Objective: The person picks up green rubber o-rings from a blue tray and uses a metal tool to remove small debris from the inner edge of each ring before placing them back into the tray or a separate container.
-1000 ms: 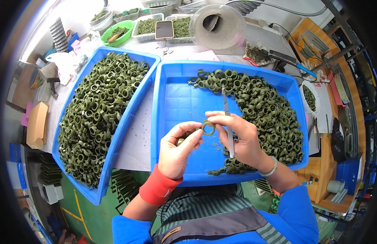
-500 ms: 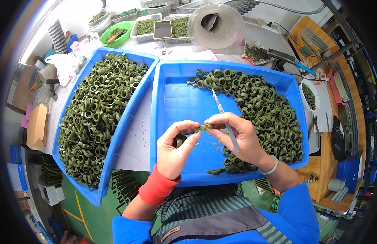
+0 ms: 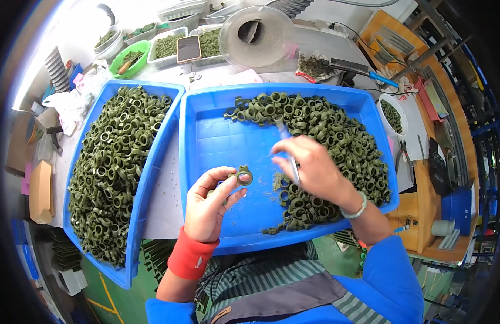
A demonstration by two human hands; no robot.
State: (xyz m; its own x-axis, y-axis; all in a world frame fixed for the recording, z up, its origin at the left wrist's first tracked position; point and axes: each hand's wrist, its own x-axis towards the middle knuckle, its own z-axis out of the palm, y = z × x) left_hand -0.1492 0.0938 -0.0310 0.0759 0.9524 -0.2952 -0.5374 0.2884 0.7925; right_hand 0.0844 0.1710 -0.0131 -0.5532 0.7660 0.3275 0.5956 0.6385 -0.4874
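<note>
Between my left hand's (image 3: 207,205) thumb and fingers is a small olive-green plastic ring part (image 3: 249,177), held upright over the large blue tray (image 3: 207,140). My right hand (image 3: 309,167) grips a slim silver craft knife (image 3: 283,131), blurred by motion, to the right of that part. A heap of similar green rings (image 3: 347,156) fills the tray's back and right side. In the second blue tray (image 3: 163,151) to the left is a tall pile of the same rings (image 3: 115,156).
At the back stand clear containers (image 3: 166,56) of green bits, a phone (image 3: 188,48), a green bowl (image 3: 139,47) and a clear round container (image 3: 261,59). A white bowl (image 3: 400,127) and a black-and-blue tool (image 3: 382,79) lie right. An open cardboard box (image 3: 42,191) is far left.
My hands have separated: the left moved left and down with the ring, the right moved up with the knife. The whole view has shifted somewhat.
</note>
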